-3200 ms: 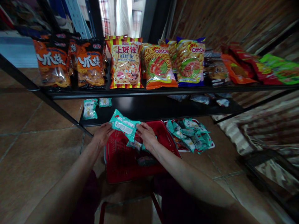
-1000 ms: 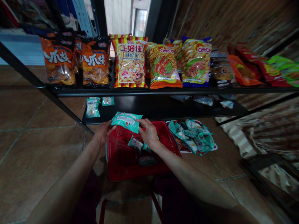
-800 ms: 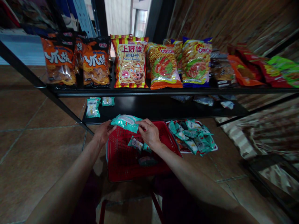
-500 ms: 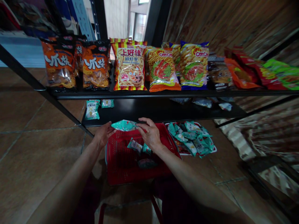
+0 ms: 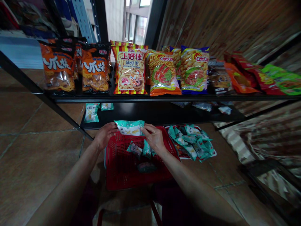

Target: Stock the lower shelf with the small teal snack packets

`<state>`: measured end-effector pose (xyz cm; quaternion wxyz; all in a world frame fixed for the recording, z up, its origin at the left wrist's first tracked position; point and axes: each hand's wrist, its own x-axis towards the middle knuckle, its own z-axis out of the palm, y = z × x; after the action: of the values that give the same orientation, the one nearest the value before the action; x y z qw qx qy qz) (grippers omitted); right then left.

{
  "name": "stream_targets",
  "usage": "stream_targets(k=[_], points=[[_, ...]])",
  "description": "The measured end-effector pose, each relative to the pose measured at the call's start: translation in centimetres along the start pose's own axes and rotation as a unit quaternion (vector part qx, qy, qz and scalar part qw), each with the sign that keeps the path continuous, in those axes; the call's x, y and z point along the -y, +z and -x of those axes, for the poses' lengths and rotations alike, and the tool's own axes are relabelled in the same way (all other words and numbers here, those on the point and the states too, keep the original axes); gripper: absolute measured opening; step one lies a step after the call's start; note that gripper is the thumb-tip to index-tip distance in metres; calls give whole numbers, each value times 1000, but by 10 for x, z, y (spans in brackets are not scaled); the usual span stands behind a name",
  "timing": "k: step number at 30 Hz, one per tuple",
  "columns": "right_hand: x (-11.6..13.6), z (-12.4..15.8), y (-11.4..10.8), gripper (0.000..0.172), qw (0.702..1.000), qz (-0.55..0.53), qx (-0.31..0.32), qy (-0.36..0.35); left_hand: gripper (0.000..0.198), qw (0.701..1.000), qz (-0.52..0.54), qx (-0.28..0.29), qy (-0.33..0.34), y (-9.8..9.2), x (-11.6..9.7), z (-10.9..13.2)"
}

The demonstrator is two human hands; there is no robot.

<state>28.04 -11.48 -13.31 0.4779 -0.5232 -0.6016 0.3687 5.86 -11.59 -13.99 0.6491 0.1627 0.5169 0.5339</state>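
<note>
A teal and white snack bag [image 5: 130,128] is held sideways between my two hands, above the far part of a red basket [image 5: 113,175]. My left hand [image 5: 105,135] pinches its left end with the fingertips. The right end is gripped between the thumb and fingers of my right hand [image 5: 154,136]. Inside the basket lie a few similar small bags [image 5: 134,149] and a darker, shadowed packet [image 5: 147,167]. Just beyond the held bag is the lower black shelf [image 5: 141,111], where an upright teal bag [image 5: 92,113] stands at the left end with another behind it.
To the right of the basket, a white tray [image 5: 214,153] is heaped with teal bags [image 5: 196,141]. The upper shelf edge [image 5: 164,98] crosses above my hands, carrying orange-black bags [image 5: 95,69], prawn crackers [image 5: 130,70] and other snacks. A slanted black post [image 5: 58,110] bounds the left side.
The bag has been turned so that its printed white front shows instead of its edge. My right hand has shifted slightly, its fingers now lower at the bag's right end. The view tilts slightly.
</note>
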Motion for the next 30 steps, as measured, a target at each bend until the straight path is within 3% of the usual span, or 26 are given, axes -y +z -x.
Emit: stream_targets(k=[7,13,19,25,30], points=[[-4,-1,2,20,963,-161,-41,210,12,997,-77,11,-29,4,4,-5],[-5,-4,4,24,903,-273,-80,321,9,994,-78,-55,-42,2,10,-14],[-5,-8,9,26,878,-307,-112,350,5,998,20,24,-56,5,15,-29],[-5,-10,15,29,876,-295,-93,370,12,998,28,-57,-25,7,14,-39],[-6,-10,23,30,879,-277,-95,378,9,995,33,-88,-11,0,14,-42]])
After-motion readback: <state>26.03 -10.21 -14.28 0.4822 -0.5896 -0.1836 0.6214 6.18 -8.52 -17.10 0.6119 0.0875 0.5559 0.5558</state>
